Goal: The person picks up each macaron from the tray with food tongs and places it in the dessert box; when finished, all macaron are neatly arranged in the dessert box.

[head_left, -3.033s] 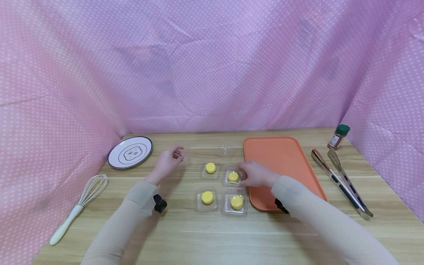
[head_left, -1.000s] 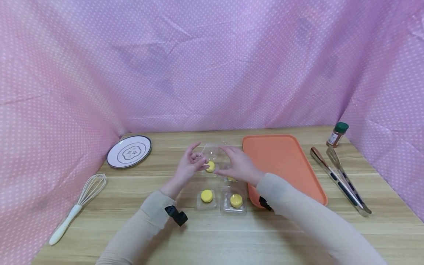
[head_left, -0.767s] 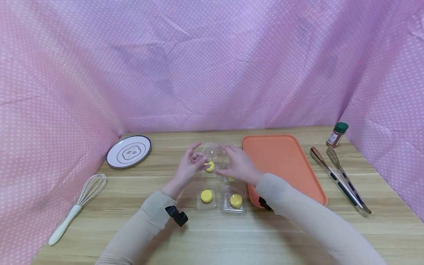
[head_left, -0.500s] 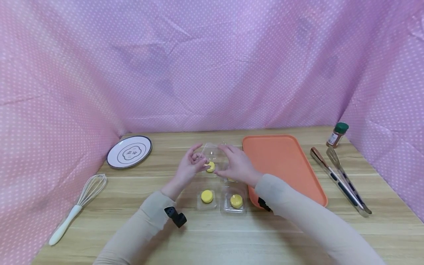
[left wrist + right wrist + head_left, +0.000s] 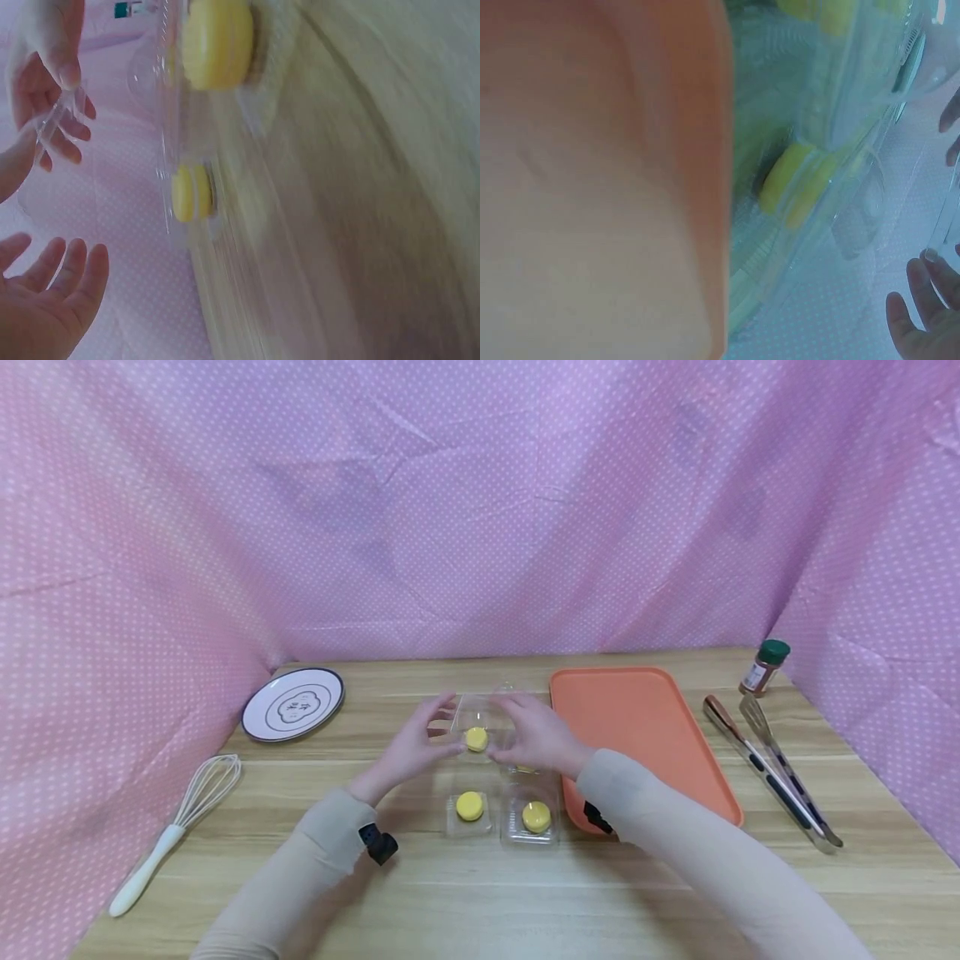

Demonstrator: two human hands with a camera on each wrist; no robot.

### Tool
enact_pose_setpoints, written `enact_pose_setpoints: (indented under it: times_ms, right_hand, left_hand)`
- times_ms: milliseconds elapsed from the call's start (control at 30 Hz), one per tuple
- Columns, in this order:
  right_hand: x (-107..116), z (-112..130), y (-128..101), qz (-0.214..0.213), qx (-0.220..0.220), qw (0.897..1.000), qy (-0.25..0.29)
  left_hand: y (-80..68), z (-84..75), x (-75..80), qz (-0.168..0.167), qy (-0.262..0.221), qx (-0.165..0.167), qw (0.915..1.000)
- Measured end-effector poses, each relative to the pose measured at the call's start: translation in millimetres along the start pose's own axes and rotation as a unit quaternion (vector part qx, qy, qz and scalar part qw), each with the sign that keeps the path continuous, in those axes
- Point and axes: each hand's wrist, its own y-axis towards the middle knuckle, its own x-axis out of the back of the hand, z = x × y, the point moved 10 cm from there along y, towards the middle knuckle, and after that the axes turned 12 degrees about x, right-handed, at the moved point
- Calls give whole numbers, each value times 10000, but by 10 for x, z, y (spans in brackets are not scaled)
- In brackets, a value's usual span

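In the head view my left hand (image 5: 412, 742) and right hand (image 5: 543, 737) face each other across a clear plastic lid (image 5: 471, 706) at the back-left macaron box. My right thumb and fingertips hold the lid's right side. My left thumb is at its left edge; in the left wrist view the left fingers (image 5: 64, 281) are straight and spread. A yellow macaron (image 5: 476, 740) shows between the hands. My right hand partly hides the back-right macaron (image 5: 525, 768). Nearer me are two boxed macarons, a left one (image 5: 470, 806) and a right one (image 5: 536, 817). Whether the lid is hinged, I cannot tell.
An orange tray (image 5: 637, 718) lies beside my right hand. Farther right are metal tongs (image 5: 772, 768) and a green-capped spice jar (image 5: 763, 667). A white plate (image 5: 292, 705) and a whisk (image 5: 176, 831) lie on the left. Pink dotted cloth (image 5: 480, 527) encloses the table.
Over three seconds both hands came together at the back-left box, and the clear lid appeared between them. Since half a second ago, my left hand has spread and shifted slightly left, uncovering more of the macaron.
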Motion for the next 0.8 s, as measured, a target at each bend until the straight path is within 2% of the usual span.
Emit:
enact_pose_setpoints:
  times_ms: [133, 367, 533, 800]
  right_hand:
    - [-2, 5, 39, 135, 146, 9997, -103]
    - [-112, -8, 164, 600, 275, 9974, -297]
    - [-219, -34, 228, 907, 236, 9945, -459]
    - [-328, -101, 273, 1175, 106, 9918, -489]
  left_hand:
    - [17, 5, -30, 131, 630, -147, 9978]
    - [60, 14, -44, 200, 1395, -338, 9894]
    - [109, 116, -51, 275, 1887, -108, 9816]
    - [183, 233, -65, 445, 2049, 210, 9775]
